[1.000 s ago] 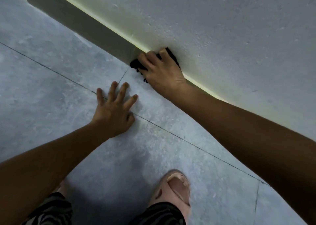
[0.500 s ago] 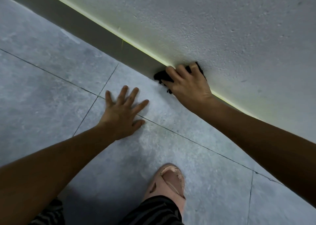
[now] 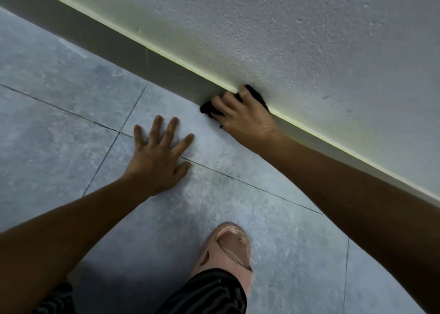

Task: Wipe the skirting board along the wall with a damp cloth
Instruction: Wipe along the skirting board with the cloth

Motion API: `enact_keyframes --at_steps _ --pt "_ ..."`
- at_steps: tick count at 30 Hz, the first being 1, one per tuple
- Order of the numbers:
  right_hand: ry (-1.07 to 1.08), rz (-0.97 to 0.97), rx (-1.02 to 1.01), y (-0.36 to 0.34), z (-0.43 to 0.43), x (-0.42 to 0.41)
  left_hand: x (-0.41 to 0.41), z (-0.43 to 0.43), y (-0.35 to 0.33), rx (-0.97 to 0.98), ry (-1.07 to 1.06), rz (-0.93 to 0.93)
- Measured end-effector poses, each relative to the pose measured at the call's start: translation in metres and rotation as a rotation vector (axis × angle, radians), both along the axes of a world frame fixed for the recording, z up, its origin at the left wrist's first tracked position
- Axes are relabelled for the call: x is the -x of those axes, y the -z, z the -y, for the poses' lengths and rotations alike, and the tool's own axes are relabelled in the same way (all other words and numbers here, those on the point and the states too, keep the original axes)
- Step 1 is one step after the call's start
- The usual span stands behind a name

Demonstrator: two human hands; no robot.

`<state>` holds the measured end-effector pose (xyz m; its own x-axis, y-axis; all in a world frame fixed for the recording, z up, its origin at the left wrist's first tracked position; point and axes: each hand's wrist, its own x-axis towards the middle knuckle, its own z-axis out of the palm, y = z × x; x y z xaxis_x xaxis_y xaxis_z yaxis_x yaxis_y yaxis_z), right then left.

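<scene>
A grey skirting board [image 3: 133, 51] runs diagonally from upper left to lower right at the foot of a rough white wall [image 3: 297, 32]. My right hand [image 3: 245, 118] presses a black cloth [image 3: 207, 107] flat against the board, its fingers curled over the cloth. Most of the cloth is hidden under the hand; dark edges show left of the fingers and above them [image 3: 256, 95]. My left hand [image 3: 159, 156] lies flat on the floor with fingers spread, a hand's width left of the cloth, holding nothing.
The floor is large grey tiles [image 3: 59, 127] with dark grout lines. My foot in a pink sandal [image 3: 228, 254] stands on the tile below the hands, and striped trouser legs [image 3: 209, 292] show at the bottom edge.
My right hand and the cloth have slid rightward along the skirting board. My left hand has shifted a little to the right on the floor, still flat.
</scene>
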<state>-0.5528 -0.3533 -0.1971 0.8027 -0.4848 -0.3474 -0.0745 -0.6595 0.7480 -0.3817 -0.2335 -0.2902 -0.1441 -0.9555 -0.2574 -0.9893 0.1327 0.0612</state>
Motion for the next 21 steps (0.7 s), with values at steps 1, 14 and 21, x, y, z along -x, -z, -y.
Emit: enact_keyframes --at_steps 1,14,21 --pt "0.009 -0.009 0.004 -0.002 -0.002 0.013 0.001 0.000 0.001 0.000 -0.003 0.003" --pt "-0.017 0.226 -0.005 -0.018 -0.002 -0.028 0.015 -0.004 -0.002 0.063 -0.054 -0.105" --pt "-0.052 0.068 -0.005 -0.002 0.001 -0.004 0.055 0.001 0.001 0.010 0.079 -0.124"
